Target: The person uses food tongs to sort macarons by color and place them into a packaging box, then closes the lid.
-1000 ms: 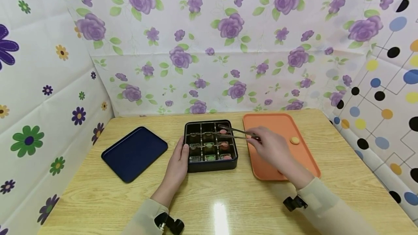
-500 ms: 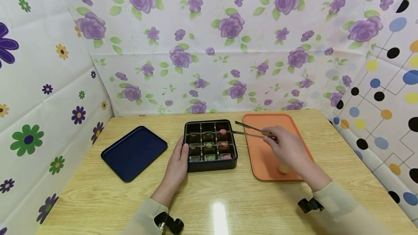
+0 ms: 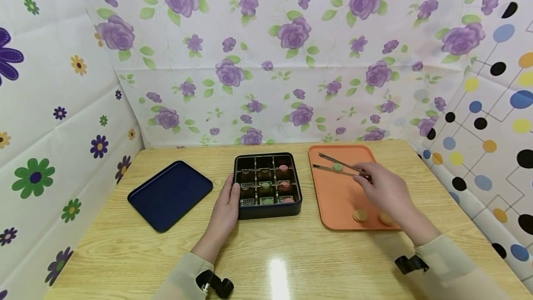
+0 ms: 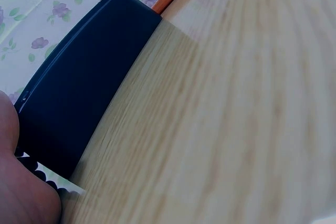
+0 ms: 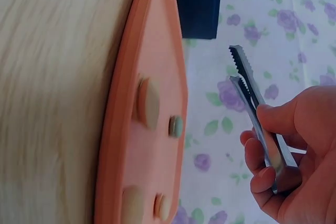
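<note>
My right hand (image 3: 385, 189) grips metal tongs (image 3: 345, 166) above the orange tray (image 3: 337, 198). Their serrated tips are slightly apart, with nothing between them in the right wrist view. In the head view, the tongs overlap a green macaron (image 3: 337, 166) on the tray. My left hand (image 3: 225, 203) rests along the left side of a dark box (image 3: 270, 211), its fingers straight and the thumb at the rim. Inside the divided box, pink macarons (image 3: 283, 168) fill the right column; green macarons (image 3: 266, 185) sit in two middle cells.
Brown macarons (image 3: 360, 215) lie near the orange tray's front edge, and a small pale one (image 5: 161, 206) shows in the right wrist view. A dark blue tray (image 3: 170, 196) lies left of the box on the wooden table (image 3: 250, 253). Patterned cloths (image 3: 270, 50) surround the table.
My right hand has carried the tongs rightward, from above the box's back right cell to over the orange tray. The left hand and box have stayed in place.
</note>
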Demonstrator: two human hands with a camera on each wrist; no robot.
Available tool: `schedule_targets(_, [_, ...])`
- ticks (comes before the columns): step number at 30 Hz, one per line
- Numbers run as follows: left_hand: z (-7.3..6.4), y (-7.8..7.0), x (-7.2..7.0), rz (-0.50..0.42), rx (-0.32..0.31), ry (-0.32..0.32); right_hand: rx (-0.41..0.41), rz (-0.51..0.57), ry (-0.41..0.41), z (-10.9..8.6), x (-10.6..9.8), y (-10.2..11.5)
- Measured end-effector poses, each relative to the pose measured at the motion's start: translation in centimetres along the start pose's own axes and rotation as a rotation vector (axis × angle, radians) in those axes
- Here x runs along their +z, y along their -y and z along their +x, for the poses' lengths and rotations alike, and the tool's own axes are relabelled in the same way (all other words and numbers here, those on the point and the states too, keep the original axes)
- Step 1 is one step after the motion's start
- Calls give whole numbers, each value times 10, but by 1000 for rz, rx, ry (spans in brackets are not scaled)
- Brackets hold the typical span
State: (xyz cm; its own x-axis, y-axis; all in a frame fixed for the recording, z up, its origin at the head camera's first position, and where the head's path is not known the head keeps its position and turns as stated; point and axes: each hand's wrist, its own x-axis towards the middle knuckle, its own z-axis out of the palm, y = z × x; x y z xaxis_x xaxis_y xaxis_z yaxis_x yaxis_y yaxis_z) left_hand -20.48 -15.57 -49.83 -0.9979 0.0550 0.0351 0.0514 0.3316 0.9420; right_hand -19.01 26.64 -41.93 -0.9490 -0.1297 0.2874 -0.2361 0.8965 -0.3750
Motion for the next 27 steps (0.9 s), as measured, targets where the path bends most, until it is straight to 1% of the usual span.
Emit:
schedule_targets(10, [0,-1,-1,-2,-4,0,48,-2,3,-3,-3,-21])
schedule_targets(17, [-1,-1,-1,0,3,6,74,-15,14,-2,0,-34])
schedule_targets(27, [-1,-1,0,10,3,-5,89,-30,27,-1,6,-50])
